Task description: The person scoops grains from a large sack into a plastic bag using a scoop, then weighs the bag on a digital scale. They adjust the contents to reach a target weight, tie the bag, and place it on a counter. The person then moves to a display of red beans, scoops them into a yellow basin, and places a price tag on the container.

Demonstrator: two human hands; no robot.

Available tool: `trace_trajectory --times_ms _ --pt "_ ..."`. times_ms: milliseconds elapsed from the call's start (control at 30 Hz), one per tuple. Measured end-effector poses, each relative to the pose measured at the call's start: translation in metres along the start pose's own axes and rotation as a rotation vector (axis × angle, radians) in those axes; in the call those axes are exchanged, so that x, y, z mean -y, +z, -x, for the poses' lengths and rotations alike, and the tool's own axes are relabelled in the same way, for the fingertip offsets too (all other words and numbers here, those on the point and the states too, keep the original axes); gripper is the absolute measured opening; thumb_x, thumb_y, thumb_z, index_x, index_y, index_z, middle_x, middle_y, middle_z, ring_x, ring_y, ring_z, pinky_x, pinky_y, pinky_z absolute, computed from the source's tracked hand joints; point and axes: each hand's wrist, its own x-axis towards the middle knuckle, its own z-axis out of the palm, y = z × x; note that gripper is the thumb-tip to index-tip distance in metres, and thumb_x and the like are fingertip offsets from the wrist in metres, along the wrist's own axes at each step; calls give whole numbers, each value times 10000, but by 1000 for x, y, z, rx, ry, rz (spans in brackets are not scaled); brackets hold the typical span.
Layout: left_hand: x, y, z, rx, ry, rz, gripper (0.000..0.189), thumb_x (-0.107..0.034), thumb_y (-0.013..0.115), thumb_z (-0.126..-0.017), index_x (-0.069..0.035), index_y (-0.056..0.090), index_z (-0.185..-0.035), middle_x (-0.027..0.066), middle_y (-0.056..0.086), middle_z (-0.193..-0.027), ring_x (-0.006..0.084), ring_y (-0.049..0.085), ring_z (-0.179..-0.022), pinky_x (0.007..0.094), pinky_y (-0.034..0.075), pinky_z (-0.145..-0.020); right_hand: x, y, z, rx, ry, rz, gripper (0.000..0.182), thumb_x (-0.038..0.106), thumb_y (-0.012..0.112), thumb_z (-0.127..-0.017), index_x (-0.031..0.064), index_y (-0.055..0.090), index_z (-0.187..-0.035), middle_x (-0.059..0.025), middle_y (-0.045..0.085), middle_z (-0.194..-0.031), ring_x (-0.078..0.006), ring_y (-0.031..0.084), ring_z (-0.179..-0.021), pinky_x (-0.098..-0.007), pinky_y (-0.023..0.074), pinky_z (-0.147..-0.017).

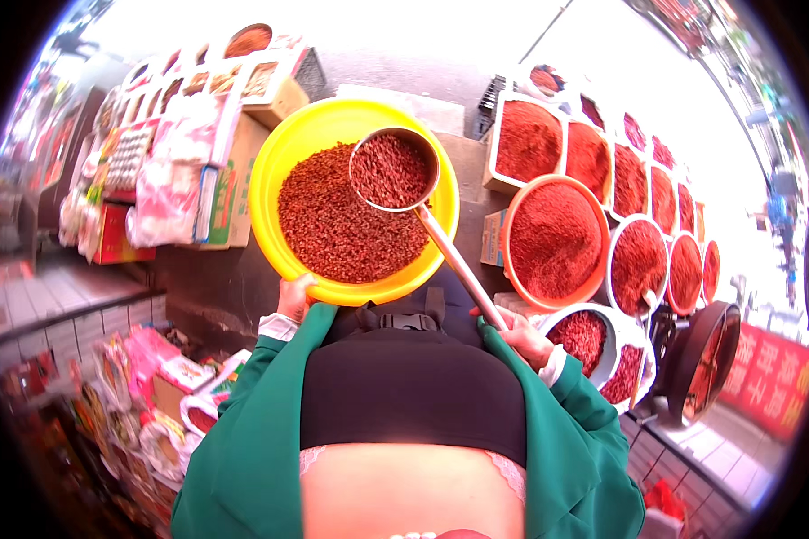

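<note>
My left hand (pixel 294 297) grips the near left rim of a yellow plastic basin (pixel 264 202). Crushed dried chili (pixel 344 236), dark red and coarse, covers much of the basin's bottom. In my right hand (pixel 527 339) is the long handle of a metal ladle (pixel 460 263). The ladle's round bowl is over the basin's far right part, filled with chili flakes (pixel 391 172). Whether the bowl touches the chili beneath it cannot be told. The basin's near edge is close to my waist, in front of a black strap with a buckle (pixel 410 322).
On the right stand an orange tub (pixel 507 232) of chili powder and several white-lined containers of red powder and flakes. A dark round machine part (pixel 684 364) is beyond them. Stacked boxes, plastic bags (pixel 168 195) and an egg tray (pixel 129 158) occupy the left.
</note>
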Motion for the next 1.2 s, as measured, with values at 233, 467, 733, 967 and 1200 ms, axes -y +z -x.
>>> trace_trajectory --times_ms 233,467,733,967,1200 --pt "-21 32 -67 43 -68 -120 163 -9 523 -720 68 531 -863 116 558 -763 242 591 -696 357 508 -645 74 22 -4 -101 -99 -147 502 27 596 -815 51 382 -1269 12 413 -542 -67 389 -371 -185 312 -343" --pt "-24 68 -145 57 -142 -195 188 -56 527 -735 59 539 -883 123 585 -795 233 598 -709 348 505 -655 148 -61 -31 -141 -304 -182 497 40 589 -815 70 382 -1266 14 352 -518 -92 352 -352 -241 302 -388" --pt "-42 119 -199 27 -254 -202 237 -89 517 -745 56 537 -932 133 605 -821 234 608 -726 341 503 -663 246 -160 -71 -229 -446 -223 421 57 501 -877 78 377 -1278 30 354 -538 -57 337 -378 -237 318 -435" --pt "-54 119 -253 17 -284 -230 281 -119 508 -755 54 535 -974 142 622 -844 235 616 -740 334 501 -671 311 -237 -119 -323 -580 -305 335 54 522 -865 77 412 -1181 12 367 -574 -83 364 -410 -251 327 -422" --pt "-94 192 -301 36 -282 -261 154 -80 571 -741 45 562 -830 115 605 -818 217 610 -729 339 506 -659 356 -282 -178 -471 -663 -357 275 44 517 -870 90 427 -1125 15 380 -591 -76 371 -424 -239 323 -421"
